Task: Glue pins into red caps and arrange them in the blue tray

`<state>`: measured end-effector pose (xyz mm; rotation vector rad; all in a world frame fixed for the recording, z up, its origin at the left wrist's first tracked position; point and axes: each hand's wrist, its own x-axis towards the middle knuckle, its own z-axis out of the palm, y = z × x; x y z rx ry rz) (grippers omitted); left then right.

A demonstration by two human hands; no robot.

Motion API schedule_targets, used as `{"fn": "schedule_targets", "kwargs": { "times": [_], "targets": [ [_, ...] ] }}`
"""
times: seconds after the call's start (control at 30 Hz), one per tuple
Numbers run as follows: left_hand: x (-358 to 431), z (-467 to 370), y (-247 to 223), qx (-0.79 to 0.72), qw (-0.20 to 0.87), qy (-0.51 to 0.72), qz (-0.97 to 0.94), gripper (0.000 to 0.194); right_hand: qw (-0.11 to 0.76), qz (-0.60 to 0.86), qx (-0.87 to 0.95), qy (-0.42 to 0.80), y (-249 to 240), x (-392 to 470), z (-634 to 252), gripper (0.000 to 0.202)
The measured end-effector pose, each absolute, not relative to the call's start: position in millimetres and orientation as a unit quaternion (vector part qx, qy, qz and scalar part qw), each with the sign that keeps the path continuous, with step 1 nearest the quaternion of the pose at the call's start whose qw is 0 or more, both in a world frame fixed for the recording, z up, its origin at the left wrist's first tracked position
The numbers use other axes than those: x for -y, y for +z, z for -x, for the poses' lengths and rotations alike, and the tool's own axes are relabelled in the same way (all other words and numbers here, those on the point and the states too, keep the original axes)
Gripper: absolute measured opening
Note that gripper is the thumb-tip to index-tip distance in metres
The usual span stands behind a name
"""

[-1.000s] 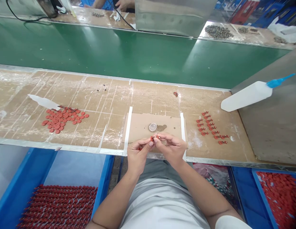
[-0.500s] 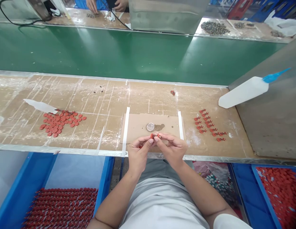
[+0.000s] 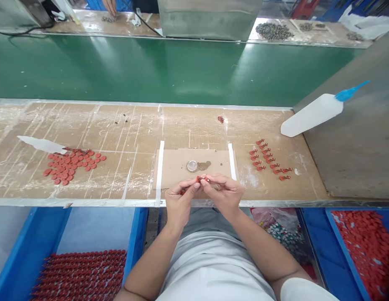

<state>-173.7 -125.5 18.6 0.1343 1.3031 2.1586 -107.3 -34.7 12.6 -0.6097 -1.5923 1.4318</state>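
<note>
Between the fingertips of both hands is a small red part (image 3: 199, 179) with a round red end and a dark stem. My left hand (image 3: 181, 200) is closed on its left end, and a bit of red also shows under those fingers. Pinched at the other end of the part is my right hand (image 3: 224, 193). Just beyond the fingers, a small round dish (image 3: 192, 166) sits on a taped cardboard sheet (image 3: 174, 161), beside a dark wet stain. Several similar red parts with stems (image 3: 266, 156) lie in rows to the right.
Loose red discs (image 3: 70, 165) lie at left by a white pointed strip (image 3: 44, 145). A white bottle with blue nozzle (image 3: 313, 113) leans on a metal box (image 3: 354, 146). Blue bins (image 3: 138, 234) flank my lap. Beyond a green belt (image 3: 134, 71), a person's hand shows.
The view has shifted slightly, so the table things appear a little further left. Both hands still hold the small red part together, with barely any movement of the fingers.
</note>
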Motion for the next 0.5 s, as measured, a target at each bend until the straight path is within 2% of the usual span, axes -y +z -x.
{"fn": "schedule_targets", "kwargs": {
  "times": [0.5],
  "targets": [
    [122.9, 170.3, 24.8, -0.465, 0.329, 0.821, -0.038, 0.014, 0.414, 0.300, 0.593, 0.622, 17.8, 36.8, 109.8, 0.019]
  ]
}}
